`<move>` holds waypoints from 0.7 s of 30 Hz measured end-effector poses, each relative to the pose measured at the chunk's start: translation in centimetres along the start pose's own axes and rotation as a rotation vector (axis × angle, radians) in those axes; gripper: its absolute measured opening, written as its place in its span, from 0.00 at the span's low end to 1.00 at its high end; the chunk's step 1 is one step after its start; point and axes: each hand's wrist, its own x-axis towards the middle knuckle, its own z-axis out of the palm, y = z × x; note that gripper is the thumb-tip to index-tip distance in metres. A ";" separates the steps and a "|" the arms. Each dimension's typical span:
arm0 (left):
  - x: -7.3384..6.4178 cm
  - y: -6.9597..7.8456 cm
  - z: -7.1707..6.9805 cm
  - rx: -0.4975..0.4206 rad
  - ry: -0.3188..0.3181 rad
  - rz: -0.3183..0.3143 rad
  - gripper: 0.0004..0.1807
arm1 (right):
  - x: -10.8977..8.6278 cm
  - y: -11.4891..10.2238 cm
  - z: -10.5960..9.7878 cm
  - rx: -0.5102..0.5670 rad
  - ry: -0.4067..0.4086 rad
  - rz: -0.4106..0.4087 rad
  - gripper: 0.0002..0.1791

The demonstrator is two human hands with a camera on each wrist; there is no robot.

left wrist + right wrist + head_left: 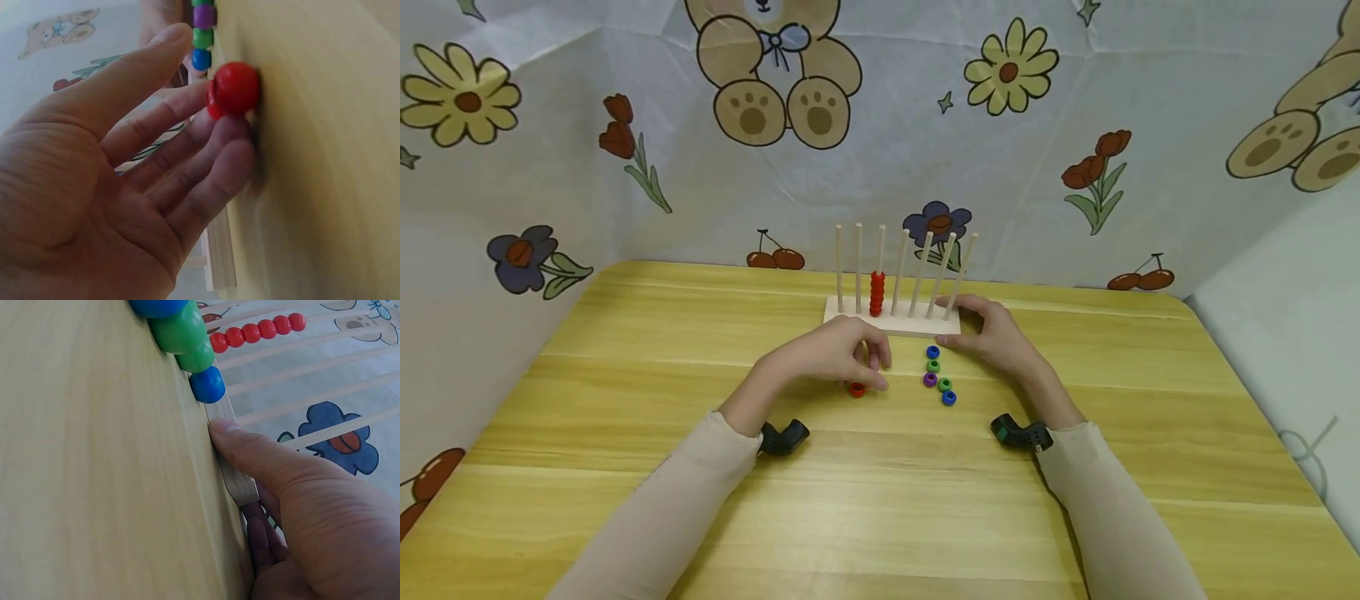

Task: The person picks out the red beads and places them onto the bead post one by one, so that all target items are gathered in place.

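Note:
A wooden peg stand (917,327) with several upright rods stands at the back of the table, a stack of red beads (877,294) on its third rod from the left. My right hand (996,337) grips the right end of its base, thumb (240,440) along the front edge and fingers round behind. In front of the stand my left hand (838,354) is low over the table, its fingers loosely bent and the thumb apart. Beside its fingertips a loose red bead (237,87) lies on the table, partly covering more red behind it.
Between the hands lie loose beads: a blue bead (932,352) nearest the stand, a green bead (932,366), a purple bead (930,379), another green and another blue. A patterned cloth (880,183) hangs behind the table (865,517). Black wrist devices (786,437) sit at both cuffs.

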 end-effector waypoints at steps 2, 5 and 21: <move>0.1 0.1 0.4 0.016 -0.017 0.005 0.12 | 0.0 0.0 0.0 -0.004 0.002 -0.002 0.32; 0.3 0.2 0.8 0.023 -0.026 0.019 0.11 | 0.0 0.1 -0.1 -0.013 0.005 -0.006 0.32; 0.5 0.0 1.2 0.040 -0.003 0.047 0.07 | 0.0 0.0 0.0 -0.011 0.004 -0.013 0.32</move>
